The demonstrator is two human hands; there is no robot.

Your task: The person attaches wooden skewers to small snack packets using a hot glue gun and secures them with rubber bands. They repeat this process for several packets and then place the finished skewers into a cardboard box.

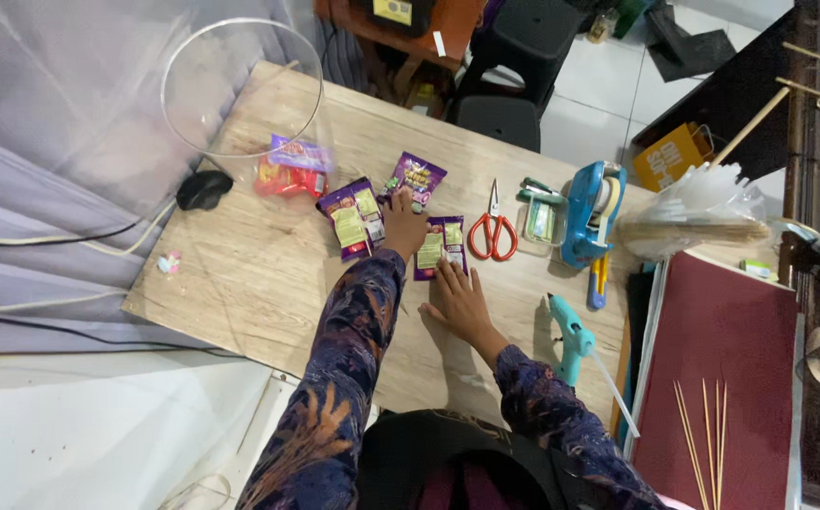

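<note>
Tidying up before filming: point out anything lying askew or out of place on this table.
Little stands out. The purple snack packets lie scattered at mixed angles, and the teal glue gun sits near the table edge. Nothing looks spilled or damaged.

There is one view only, taken from a camera on the person's head and facing almost straight down. It sits high enough to take in nearly the whole wooden table [268, 283], with both sleeved arms running up from the bottom edge to the hands at mid-frame. The tiled floor [599, 85] shows beyond the far edge, a red board [721, 331] at the right.
</note>
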